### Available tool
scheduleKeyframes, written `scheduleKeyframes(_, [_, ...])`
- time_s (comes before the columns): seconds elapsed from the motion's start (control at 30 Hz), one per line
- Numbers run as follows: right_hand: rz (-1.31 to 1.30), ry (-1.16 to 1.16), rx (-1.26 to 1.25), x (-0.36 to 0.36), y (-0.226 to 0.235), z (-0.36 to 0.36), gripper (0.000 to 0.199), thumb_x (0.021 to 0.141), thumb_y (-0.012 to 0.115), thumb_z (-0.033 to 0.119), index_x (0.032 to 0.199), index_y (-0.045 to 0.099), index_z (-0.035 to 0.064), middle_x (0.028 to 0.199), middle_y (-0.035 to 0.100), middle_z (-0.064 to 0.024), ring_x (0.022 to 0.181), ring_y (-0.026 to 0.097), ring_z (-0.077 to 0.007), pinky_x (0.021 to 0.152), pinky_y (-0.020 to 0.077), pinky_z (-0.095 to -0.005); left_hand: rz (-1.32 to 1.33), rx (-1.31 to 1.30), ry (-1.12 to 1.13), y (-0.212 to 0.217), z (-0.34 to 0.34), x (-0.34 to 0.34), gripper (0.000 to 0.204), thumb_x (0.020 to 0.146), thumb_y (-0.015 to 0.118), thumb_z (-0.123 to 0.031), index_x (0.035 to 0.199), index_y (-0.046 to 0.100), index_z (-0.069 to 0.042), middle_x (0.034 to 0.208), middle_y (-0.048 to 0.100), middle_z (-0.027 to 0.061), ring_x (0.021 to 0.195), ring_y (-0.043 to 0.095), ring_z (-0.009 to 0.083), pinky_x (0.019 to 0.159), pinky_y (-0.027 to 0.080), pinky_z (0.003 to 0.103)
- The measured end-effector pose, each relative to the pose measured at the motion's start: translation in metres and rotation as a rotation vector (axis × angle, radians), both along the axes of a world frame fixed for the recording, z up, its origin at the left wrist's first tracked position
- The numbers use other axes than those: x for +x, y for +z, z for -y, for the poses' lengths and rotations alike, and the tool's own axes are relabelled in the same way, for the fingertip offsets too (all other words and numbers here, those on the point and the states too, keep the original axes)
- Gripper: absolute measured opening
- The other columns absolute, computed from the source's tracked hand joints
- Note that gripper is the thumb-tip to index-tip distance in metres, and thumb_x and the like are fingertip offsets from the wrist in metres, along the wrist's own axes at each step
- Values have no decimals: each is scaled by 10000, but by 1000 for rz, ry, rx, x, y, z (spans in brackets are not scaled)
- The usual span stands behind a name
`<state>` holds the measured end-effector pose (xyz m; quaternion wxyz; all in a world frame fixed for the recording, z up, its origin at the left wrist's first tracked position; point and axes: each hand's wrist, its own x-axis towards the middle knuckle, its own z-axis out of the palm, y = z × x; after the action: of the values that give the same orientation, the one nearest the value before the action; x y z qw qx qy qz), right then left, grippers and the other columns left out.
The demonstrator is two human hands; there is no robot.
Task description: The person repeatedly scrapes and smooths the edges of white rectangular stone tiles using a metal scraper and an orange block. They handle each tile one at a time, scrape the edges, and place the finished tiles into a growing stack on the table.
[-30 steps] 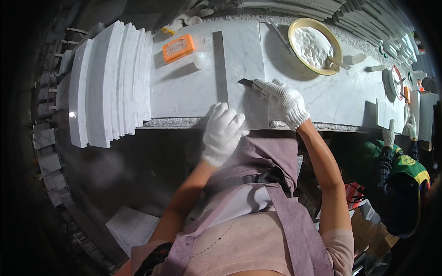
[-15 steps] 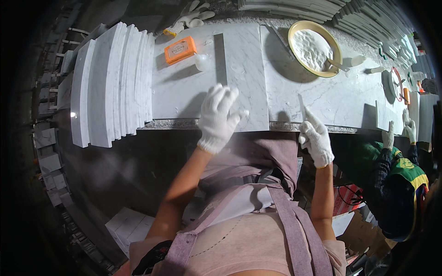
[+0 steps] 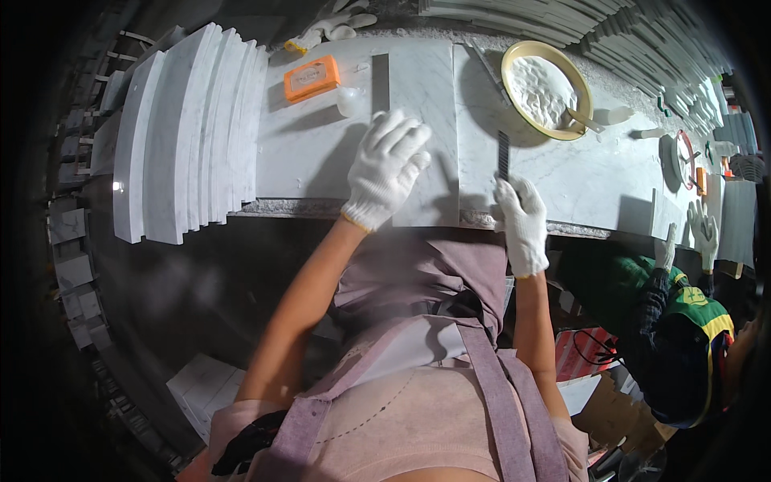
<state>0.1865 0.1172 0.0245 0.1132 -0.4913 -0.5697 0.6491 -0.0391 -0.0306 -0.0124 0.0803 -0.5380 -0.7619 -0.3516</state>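
Observation:
Both of my hands wear white knit gloves. My left hand [image 3: 388, 167] is over the left part of a narrow grey-veined marble slab [image 3: 435, 181], fingers stretched out and holding nothing; whether it touches the slab I cannot tell. In my right hand [image 3: 524, 226], beside the slab's right edge, is a narrow flat dark strip-like tool [image 3: 503, 153] pointing away from me; its exact kind is unclear. Beyond it stands a yellow-rimmed bowl [image 3: 589, 95] of white paste [image 3: 543, 87], with a flat stick [image 3: 585, 120] resting in it.
A row of marble slabs [image 3: 173, 149] stands at left. An orange pack [image 3: 312, 79] and a translucent whitish object [image 3: 350, 102] lie on the marble worktop [image 3: 293, 165]. Spare gloves [image 3: 331, 30] lie behind. A co-worker [image 3: 683, 321] with gloved hands [image 3: 704, 234] works at right.
My right hand has moved left toward the slab, and the tool has turned, showing its dark face. My left hand has moved slightly away from me over the slab.

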Motion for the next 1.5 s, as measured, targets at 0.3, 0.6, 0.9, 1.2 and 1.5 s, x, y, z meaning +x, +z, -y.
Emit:
scheduleKeyframes(0.3, [323, 522, 925, -103, 3, 31, 538, 1057, 512, 216, 1590, 451, 250, 1144, 753, -187, 923, 752, -393, 779, 590, -516, 64, -203, 237, -9, 44, 42, 643, 920, 744, -232, 1518, 563, -77, 1487, 580, 199, 1491, 429, 431, 1283, 269, 587])
scheduleKeyframes(0.6, [293, 541, 849, -134, -4, 37, 668, 1000, 585, 142, 1634, 413, 265, 1184, 743, -203, 943, 737, -420, 793, 590, -513, 51, -268, 226, -18, 44, 43, 648, 982, 645, -370, 1532, 550, -40, 1520, 574, 213, 1522, 415, 412, 1308, 203, 585])
scheduleKeyframes(0.9, [296, 538, 730, -138, -11, 39, 684, 997, 598, 148, 1642, 409, 277, 1127, 751, -216, 898, 743, -415, 779, 593, -515, 98, -241, 161, -13, 39, 33, 622, 967, 638, -398, 1428, 587, 15, 1416, 608, 261, 1434, 489, 458, 1264, 284, 608])
scheduleKeyframes(1.2, [201, 523, 770, -130, -7, 40, 691, 1003, 594, 130, 1647, 397, 288, 1140, 756, -198, 900, 742, -417, 783, 595, -514, 45, -172, 185, -5, 40, 34, 505, 904, 679, -250, 1335, 635, 9, 1298, 655, 242, 1326, 569, 432, 1165, 399, 576])
scheduleKeyframes(1.5, [348, 519, 746, -165, -7, 49, 609, 1036, 564, 219, 1629, 429, 250, 1138, 742, -248, 982, 728, -443, 855, 572, -532, 59, -145, 90, -4, 44, 30, 639, 860, 742, -251, 1409, 585, 34, 1385, 603, 278, 1414, 493, 487, 1240, 298, 642])
